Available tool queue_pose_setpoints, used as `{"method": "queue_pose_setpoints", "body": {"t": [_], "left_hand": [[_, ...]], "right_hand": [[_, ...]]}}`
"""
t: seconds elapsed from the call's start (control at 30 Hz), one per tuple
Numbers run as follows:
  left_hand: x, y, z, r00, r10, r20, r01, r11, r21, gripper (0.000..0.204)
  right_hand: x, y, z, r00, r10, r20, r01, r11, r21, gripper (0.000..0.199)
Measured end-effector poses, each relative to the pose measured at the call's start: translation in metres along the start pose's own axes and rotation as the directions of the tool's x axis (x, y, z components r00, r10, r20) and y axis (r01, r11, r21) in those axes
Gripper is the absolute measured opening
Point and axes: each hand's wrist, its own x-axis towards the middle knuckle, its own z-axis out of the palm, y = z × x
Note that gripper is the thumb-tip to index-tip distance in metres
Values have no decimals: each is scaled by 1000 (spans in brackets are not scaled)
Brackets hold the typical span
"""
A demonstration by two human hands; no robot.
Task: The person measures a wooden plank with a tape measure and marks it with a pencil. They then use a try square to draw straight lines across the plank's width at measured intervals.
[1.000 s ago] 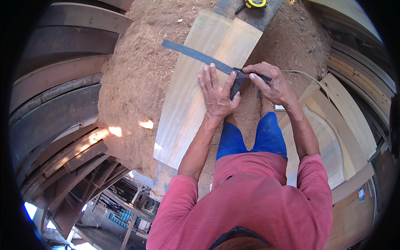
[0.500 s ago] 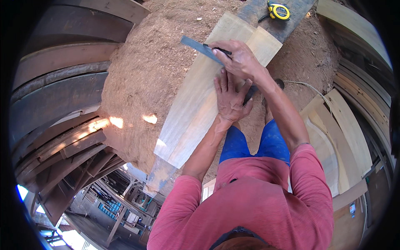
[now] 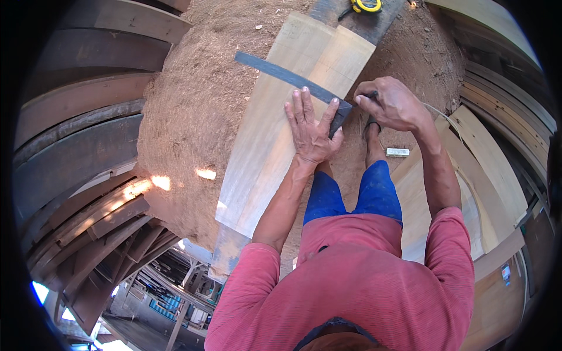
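Marking is the step in hand: left hand (image 3: 310, 130) lies flat, fingers spread, pinning the metal square (image 3: 293, 79) across the pale board (image 3: 275, 146); right hand (image 3: 393, 104) pinches a pencil (image 3: 370, 95) at the board's right edge. Next, likely, a steady line along the square.

A small blue label or sign (image 3: 505, 273) sits on the wooden boards at lower right.
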Motion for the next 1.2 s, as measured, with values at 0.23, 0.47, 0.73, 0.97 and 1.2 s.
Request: {"method": "queue_pose_setpoints", "body": {"t": [0.23, 0.47, 0.73, 0.97, 1.2], "left_hand": [[-3, -4, 4, 999, 38, -29, -38, 999, 4, 90], [-14, -14, 3, 997, 64, -48, -66, 997, -48, 93], [-14, -15, 5, 998, 44, -35, -46, 998, -51, 95], [-12, -12, 3, 999, 28, -28, -29, 999, -45, 92], [-11, -11, 3, 1000, 19, -20, -20, 999, -29, 90]], "right_hand": [[-15, 25, 103, 943, 188, -275, -201, 979, -19, 37], [-10, 11, 194, 795, 438, -419, -35, 723, 690, 30], [-5, 12, 201, 743, 444, -500, 20, 732, 681, 31], [-2, 14, 202, 746, 446, -494, 42, 709, 704, 31], [-5, 11, 197, 748, 440, -496, 26, 728, 685, 31]]}}
